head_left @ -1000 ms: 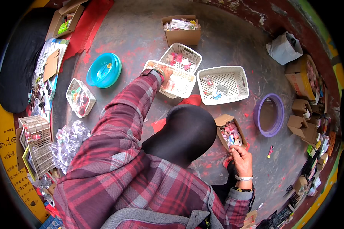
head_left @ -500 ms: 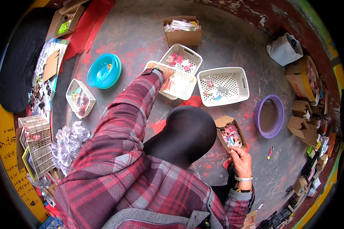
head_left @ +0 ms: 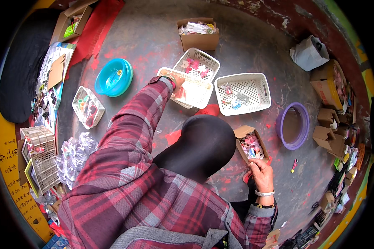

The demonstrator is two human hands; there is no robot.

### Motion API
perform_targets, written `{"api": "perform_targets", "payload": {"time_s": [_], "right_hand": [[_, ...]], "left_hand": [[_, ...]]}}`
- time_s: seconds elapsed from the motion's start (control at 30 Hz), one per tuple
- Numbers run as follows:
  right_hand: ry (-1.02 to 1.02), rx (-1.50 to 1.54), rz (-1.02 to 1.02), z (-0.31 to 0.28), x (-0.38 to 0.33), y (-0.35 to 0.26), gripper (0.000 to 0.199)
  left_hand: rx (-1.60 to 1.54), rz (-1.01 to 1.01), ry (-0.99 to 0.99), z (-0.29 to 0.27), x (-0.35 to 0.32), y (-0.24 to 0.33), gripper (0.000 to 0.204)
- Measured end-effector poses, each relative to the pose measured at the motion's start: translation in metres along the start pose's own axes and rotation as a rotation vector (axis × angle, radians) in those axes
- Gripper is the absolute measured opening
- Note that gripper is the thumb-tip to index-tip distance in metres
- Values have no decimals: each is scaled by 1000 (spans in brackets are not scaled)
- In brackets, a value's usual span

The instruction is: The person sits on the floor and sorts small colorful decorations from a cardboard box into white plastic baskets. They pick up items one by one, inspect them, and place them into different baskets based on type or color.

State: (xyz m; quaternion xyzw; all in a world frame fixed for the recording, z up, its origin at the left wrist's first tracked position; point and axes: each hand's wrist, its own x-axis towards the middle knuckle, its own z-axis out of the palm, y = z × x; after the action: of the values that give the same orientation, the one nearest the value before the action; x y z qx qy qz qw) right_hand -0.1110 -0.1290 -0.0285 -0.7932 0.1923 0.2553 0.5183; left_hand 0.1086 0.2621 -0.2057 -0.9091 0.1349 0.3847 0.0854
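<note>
My right hand (head_left: 262, 177) pinches the near edge of a small cardboard box (head_left: 239, 132), which is tilted and full of small pink and multicoloured items. My left arm stretches forward, and my left hand (head_left: 177, 80) is over the left end of a white plastic basket (head_left: 198, 101) with a few reddish things in it. The fingers of that hand are too blurred and hidden to read. This basket overlaps another white basket (head_left: 210, 60) behind it, which holds pink and white small pieces. To their right is a larger white basket (head_left: 259, 79) with several small accessories.
A cardboard box (head_left: 199, 41) of packaged items stands beyond the baskets. Teal basins (head_left: 108, 79) and a small white basket (head_left: 77, 103) lie to the left. On the right are a purple basin (head_left: 281, 128) and a white bag (head_left: 309, 56). Clutter lines both walls.
My left hand and forearm have shifted slightly left over the near white basket. My right hand keeps its hold on the cardboard box, almost unmoved.
</note>
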Motion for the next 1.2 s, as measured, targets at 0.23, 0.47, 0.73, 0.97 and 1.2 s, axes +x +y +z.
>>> {"api": "perform_targets", "payload": {"time_s": [0.23, 0.47, 0.73, 0.97, 1.2], "right_hand": [[-10, 8, -6, -1, 0, 3, 18], [-19, 25, -8, -1, 0, 7, 17], [-14, 49, 5, 0, -3, 7, 17], [-30, 44, -12, 3, 0, 10, 17], [-45, 33, 0, 4, 4, 15, 16]], "left_hand": [[-195, 64, 135, 7, -7, -5, 27], [31, 178, 821, 47, -5, 14, 14], [-615, -59, 520, 63, -21, -13, 31], [-1058, -421, 505, 66, -10, -18, 24], [-600, -139, 471, 48, 5, 33, 37]]}}
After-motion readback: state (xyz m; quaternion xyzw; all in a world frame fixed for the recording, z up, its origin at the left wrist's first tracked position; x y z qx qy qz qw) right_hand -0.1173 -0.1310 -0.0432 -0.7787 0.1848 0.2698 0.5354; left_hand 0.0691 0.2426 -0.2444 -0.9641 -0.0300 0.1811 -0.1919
